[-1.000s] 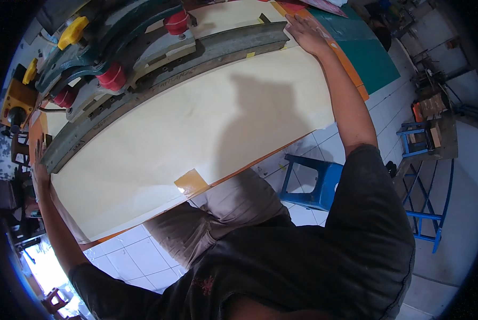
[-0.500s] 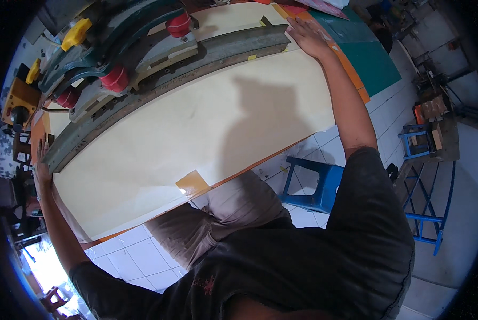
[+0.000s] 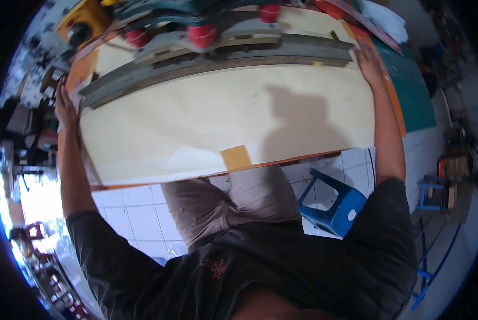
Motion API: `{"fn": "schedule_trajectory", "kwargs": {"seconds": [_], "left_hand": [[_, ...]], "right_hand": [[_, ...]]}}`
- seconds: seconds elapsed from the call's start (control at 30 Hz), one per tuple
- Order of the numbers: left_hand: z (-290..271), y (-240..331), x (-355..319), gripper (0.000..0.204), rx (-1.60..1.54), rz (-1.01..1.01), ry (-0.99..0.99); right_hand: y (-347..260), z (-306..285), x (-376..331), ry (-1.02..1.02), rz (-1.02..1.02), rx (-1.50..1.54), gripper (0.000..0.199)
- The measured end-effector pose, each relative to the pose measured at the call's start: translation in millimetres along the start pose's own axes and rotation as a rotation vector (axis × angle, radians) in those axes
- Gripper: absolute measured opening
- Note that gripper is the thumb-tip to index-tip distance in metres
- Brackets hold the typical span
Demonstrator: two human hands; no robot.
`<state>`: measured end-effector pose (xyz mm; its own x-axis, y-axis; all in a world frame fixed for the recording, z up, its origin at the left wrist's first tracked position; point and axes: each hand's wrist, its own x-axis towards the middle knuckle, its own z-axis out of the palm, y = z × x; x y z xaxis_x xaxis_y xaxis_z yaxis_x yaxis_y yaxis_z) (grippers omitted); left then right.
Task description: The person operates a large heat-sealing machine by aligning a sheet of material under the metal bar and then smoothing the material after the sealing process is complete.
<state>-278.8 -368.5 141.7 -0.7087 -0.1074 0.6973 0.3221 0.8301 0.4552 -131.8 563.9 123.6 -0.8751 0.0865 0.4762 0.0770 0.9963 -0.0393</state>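
A long grey metal bar (image 3: 217,61) lies across a cream sheet (image 3: 196,117) on the work table. At its left end is my left hand (image 3: 65,109), fingers stretched out along the table's side and the palm toward the bar and sheet edge. My right hand (image 3: 368,63) rests at the other end, its fingers extended flat against the bar's tip; they are slightly blurred. A tan patch of tape (image 3: 236,158) sits at the sheet's near edge. Behind the bar stands a dark green clamping frame with red knobs (image 3: 201,36).
A yellow-orange box (image 3: 83,24) with a black knob is at the far left. The table's right side has a green mat (image 3: 409,90) and a white plastic bag (image 3: 383,20). A blue plastic stool (image 3: 332,202) stands on the tiled floor beside my legs.
My view has turned, so the table and bar look more level and sit farther right and higher. Both hands stay at the bar's ends.
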Motion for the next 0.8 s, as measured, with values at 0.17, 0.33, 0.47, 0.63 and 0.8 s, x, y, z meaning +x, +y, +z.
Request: {"fn": "schedule_trajectory", "kwargs": {"seconds": [0.17, 0.33, 0.47, 0.63, 0.8], "left_hand": [[-39, 23, -14, 0.035, -0.303, -0.251, 0.439], [-96, 89, -58, 0.029, -0.563, -0.127, 0.578], [-110, 156, -160, 0.025, -0.478, -0.024, 0.468], [-69, 250, -313, 0.024, -0.898, 0.157, 0.049], [-21, 301, -370, 0.016, -0.771, -0.111, -0.708]], "right_hand": [[-3, -12, -8, 0.054, 0.164, 0.112, 0.054], [9, -17, -12, -0.041, 0.161, 0.211, 0.053], [37, -22, -33, -0.117, 0.176, 0.125, 0.057], [86, -41, -80, -0.132, 0.297, -0.058, 0.063], [102, -56, -116, -0.069, 0.447, -0.116, 0.066]]}}
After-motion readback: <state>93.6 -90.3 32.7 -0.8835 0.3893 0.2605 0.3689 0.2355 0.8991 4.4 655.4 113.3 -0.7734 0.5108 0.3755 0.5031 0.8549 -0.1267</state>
